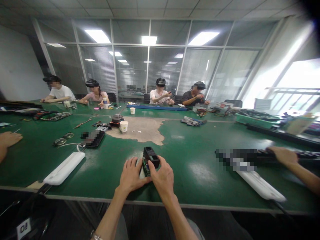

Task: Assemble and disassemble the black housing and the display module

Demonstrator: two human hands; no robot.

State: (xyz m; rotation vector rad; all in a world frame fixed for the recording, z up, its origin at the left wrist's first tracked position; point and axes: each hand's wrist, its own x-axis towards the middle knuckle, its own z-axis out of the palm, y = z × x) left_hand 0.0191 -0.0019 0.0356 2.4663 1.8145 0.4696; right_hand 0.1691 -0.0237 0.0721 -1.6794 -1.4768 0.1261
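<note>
A small black boxy electronic device (pixel 151 156) stands tilted on the green table in front of me, with a green circuit board (pixel 145 167) showing along its left side. My right hand (pixel 163 175) is closed around the casing, thumb on the near side and fingers along the right. On the other side, my left hand (pixel 130 175) steadies the device; its fingers point forward and its thumb reaches under the near end. A thin dark-edged piece shows beside the left fingertips, partly hidden.
White power strips lie left (pixel 65 168) and right (pixel 260 183). Paper cups (pixel 124 126) and a brown patch (pixel 142 128) are ahead, glasses (pixel 63 139) to the left. Neighbours' hands reach in at left (pixel 10 139) and right (pixel 285 156). Several people sit across the table.
</note>
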